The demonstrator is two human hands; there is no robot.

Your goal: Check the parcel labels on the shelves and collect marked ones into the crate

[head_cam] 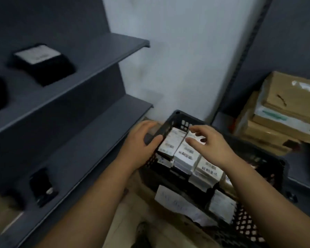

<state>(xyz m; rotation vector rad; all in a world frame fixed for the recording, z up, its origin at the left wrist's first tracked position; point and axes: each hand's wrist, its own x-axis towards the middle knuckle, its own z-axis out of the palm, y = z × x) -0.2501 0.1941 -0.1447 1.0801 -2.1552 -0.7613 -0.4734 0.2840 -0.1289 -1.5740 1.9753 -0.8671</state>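
Note:
A black plastic crate sits low between the shelves, packed with several white-labelled parcels. My left hand grips the crate's far left rim, fingers outside and thumb against a labelled parcel inside. Just above the parcels near the crate's far end hovers my right hand, its fingers spread and loosely bent, holding nothing. A black parcel with a white label lies on the upper left shelf.
Dark grey shelves run along the left; the lower shelf carries a small black parcel and a brown one. Stacked cardboard boxes fill the right shelf. A white wall stands behind the crate.

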